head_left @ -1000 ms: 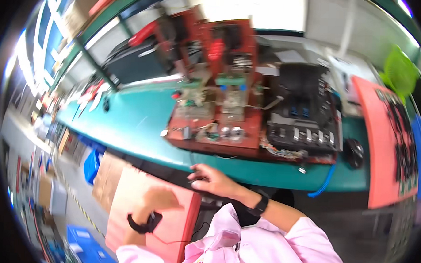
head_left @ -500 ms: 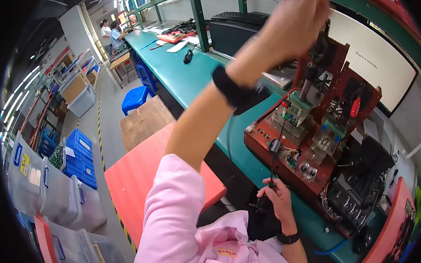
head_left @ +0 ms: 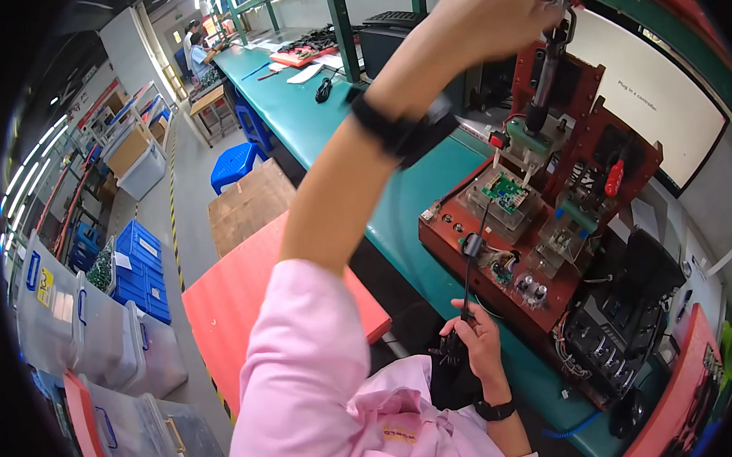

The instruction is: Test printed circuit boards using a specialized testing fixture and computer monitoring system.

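At the top edge my left hand is closed round the lever of a red test fixture; its fingertips are partly cut off and blurred. Below the lever, the press's black plunger and greenish block stand raised above a green circuit board. That board lies on a clear plastic holder. My right hand pinches a black cable in front of the fixture, with a bundle of it hanging beside the palm. Up the cable sits a small dark cylinder, and the cable runs on toward the board.
A second press with a red handle stands to the right, before a lit screen. Nearby are a black device with knobs and a pink foam tray. Pink foam, plastic bins and a blue stool are left.
My left hand has moved up and left with the lever. The press block has risen, showing more of the circuit board. My right hand still holds the cable, shifted slightly.
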### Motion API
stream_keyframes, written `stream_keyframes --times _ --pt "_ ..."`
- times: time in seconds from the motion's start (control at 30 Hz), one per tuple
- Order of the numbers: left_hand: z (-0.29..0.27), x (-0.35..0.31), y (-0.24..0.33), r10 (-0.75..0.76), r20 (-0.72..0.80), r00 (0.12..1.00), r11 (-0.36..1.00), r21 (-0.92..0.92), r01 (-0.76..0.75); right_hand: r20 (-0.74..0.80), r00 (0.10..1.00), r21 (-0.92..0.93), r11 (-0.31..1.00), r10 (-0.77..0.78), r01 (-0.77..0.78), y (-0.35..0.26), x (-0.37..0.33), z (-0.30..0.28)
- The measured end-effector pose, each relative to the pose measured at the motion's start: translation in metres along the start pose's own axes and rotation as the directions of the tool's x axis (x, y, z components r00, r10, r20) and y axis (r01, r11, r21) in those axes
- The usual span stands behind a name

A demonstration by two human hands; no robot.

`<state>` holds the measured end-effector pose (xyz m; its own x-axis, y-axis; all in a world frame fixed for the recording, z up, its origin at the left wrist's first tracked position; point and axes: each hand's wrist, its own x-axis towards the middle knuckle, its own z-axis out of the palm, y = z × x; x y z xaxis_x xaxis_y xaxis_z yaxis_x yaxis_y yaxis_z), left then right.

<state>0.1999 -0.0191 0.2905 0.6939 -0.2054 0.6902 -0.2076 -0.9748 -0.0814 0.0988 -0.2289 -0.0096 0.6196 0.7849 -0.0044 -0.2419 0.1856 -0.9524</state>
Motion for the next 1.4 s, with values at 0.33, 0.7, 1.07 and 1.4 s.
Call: stream_keyframes --times 0.33,0.7,1.07,1.4 --pt "0.11 -0.173 -0.003 -0.031 0.352 0.935 0.835 -0.506 0.218 -0.089 0.952 0.297 0.904 -0.294 0.307 -0.077 0.017 0.027" --pt "0.165 -0.142 -0.04 0.246 0.451 0.858 0.566 -0.785 0.251 -0.069 0.981 0.25 0.949 -0.179 0.19 -0.046 0.003 0.035" --pt "0.152 -0.162 -0.037 -0.002 0.339 0.941 0.251 -0.911 0.329 -0.021 0.985 0.167 0.971 -0.172 0.173 -0.013 0.002 0.033" --pt "-0.068 -0.355 0.048 -0.373 -0.42 0.827 0.922 -0.069 0.381 0.558 0.74 0.232 0.785 0.376 -0.574 0.038 0.005 0.033"
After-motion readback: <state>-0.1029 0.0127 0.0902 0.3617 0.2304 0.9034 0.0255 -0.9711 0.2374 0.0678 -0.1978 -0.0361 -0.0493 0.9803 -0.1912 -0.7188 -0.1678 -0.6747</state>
